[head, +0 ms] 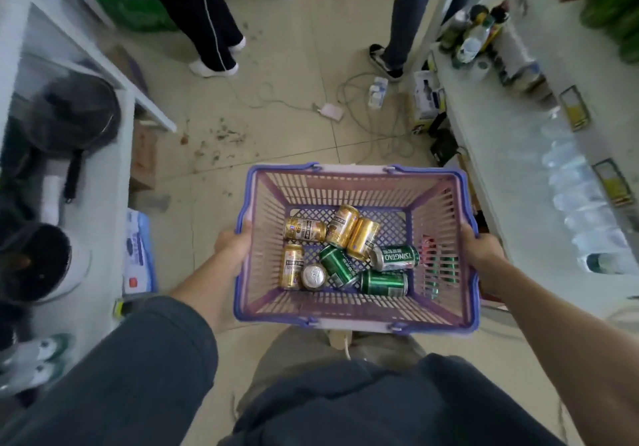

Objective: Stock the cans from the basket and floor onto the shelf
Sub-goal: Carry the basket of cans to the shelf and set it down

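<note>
We hold the basket (356,317) out in front of us above the tiled floor (294,65), carried level. Left hand (233,243) is clamped on the rim at 9 o'clock, right hand (479,246) clamped on the rim at 3 o'clock; both handles lie folded down.

Cans sit loose on the basket bottom, all but one on their sides: four gold cans (342,226) toward 12 and 9 o'clock, three green cans (383,283) toward 3 and 6 o'clock, and one can on end (314,277) showing its silver top at 7 o'clock. More green shows through the right wall slats; we cannot tell whether that is in the basket or beyond it.

Risks, as we judge them: the cans are free to roll, so a tilt would send them sliding to one wall and jerk the grip. Freeing one hand to pick a can would leave the basket hanging from one rim and likely tipping.

Around us: white shelf (501,155) at 2 o'clock, holding clear bottles (574,182). Loose cable (377,134) and a pale adapter (331,112) lie on the floor at 12 o'clock, a snag for our feet. Two standing people (214,30) block the aisle beyond. Pans (69,113) sit on the shelving at 10 o'clock.
</note>
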